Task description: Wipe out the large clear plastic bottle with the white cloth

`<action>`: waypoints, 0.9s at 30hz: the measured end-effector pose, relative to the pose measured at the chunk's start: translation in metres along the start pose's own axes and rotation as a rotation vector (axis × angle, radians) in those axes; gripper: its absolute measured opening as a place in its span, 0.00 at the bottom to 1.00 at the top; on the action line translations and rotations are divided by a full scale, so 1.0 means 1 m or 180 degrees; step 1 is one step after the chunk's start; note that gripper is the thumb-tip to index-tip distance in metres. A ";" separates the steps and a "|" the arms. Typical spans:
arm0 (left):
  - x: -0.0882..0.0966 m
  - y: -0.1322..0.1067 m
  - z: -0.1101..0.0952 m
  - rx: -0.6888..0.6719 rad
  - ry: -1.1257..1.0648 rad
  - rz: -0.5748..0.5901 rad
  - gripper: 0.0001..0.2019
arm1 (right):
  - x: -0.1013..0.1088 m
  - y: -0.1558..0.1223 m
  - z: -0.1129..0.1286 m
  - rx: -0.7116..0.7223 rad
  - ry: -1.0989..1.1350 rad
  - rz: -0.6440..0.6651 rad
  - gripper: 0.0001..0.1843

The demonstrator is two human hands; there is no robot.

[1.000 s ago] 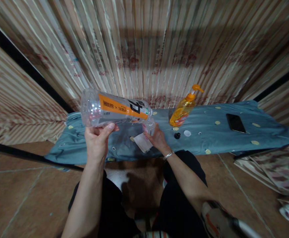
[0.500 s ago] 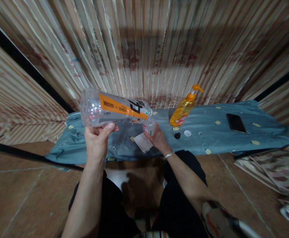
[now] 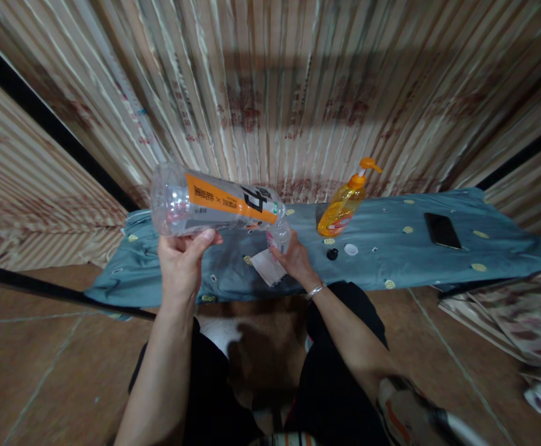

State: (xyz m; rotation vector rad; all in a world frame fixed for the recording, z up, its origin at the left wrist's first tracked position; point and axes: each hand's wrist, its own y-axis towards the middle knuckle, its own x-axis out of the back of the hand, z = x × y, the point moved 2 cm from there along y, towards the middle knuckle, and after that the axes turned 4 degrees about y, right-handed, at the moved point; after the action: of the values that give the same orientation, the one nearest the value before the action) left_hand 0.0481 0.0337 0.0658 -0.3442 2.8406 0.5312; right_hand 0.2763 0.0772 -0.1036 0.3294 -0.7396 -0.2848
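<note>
My left hand is closed round the base end of a large clear plastic bottle with an orange and grey label. The bottle lies nearly level in the air, its neck tipped slightly down to the right. At its mouth stands a smaller clear bottle, gripped by my right hand. Whether the two mouths touch or sit slightly apart I cannot tell. A white tissue lies on the cloth beside the small bottle. My right fingers are partly hidden behind it.
An orange pump bottle stands right of my hands on the blue-green cloth. Near it lie a black cap and a white cap. A dark phone rests farther right. A striped curtain hangs behind.
The large bottle has turned very slightly in my left hand, its base a touch higher. My right hand and the small bottle stay in place.
</note>
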 end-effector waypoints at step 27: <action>0.001 0.004 -0.001 -0.0018 -0.0005 0.0029 0.28 | -0.001 0.000 -0.001 0.0037 -0.0031 -0.0039 0.32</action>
State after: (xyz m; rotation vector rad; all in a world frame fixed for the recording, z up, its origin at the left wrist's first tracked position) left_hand 0.0459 0.0363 0.0675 -0.3317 2.8411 0.5413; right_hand 0.2760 0.0778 -0.1052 0.3439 -0.7494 -0.2938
